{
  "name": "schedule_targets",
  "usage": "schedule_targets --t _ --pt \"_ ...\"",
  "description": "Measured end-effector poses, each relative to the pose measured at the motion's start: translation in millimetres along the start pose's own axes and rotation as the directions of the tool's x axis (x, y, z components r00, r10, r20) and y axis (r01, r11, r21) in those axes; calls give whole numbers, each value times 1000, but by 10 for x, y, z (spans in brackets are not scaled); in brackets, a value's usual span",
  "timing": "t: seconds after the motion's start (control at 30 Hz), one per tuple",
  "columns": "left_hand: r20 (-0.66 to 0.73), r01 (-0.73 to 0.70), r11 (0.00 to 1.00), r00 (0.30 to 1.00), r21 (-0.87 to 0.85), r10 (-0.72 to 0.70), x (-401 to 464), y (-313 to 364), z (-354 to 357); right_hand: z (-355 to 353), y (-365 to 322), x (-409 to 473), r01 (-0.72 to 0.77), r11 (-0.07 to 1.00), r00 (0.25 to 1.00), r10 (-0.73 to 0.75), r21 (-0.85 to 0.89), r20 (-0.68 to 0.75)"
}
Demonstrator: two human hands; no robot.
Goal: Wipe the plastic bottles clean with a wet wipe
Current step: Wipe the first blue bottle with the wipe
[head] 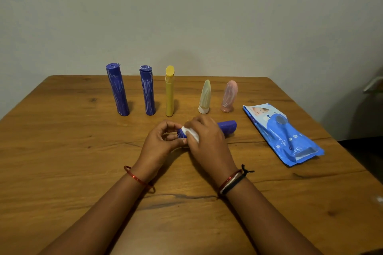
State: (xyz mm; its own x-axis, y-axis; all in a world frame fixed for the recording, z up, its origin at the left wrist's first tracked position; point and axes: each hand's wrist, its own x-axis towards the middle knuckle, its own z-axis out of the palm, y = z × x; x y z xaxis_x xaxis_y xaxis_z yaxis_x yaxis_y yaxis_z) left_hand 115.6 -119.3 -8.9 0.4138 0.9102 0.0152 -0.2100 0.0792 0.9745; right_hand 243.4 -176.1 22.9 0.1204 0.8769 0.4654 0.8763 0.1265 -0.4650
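Note:
A purple bottle (227,126) lies sideways just above the wooden table (62,161), held between both hands. My left hand (160,143) grips its left end with curled fingers. My right hand (207,141) wraps over its middle and presses a white wet wipe (190,133) against it. Only the bottle's right end and a bit of its left end show. Behind stand two purple bottles with white streaks (118,90) (147,90), a yellow bottle (170,91), a pale green tube (205,97) and a pink tube (229,96).
A blue pack of wet wipes (284,132) lies flat on the right side of the table. The table's far edge meets a plain wall. A dark object stands off the table at the far right.

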Motion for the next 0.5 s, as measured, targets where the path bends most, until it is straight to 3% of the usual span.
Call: schedule_targets --t 0.13,0.37,0.5 --pt "-35 -11 1000 999 -2 11 -6 -19 1 17 16 1 36 999 999 -36 -15 18" --pt "-59 -5 987 998 158 15 -20 62 0 -251 449 68 -245 969 960 249 40 -125" --pt "-48 -9 980 999 200 19 -29 67 2 -234 448 61 -261 964 955 264 44 -134"
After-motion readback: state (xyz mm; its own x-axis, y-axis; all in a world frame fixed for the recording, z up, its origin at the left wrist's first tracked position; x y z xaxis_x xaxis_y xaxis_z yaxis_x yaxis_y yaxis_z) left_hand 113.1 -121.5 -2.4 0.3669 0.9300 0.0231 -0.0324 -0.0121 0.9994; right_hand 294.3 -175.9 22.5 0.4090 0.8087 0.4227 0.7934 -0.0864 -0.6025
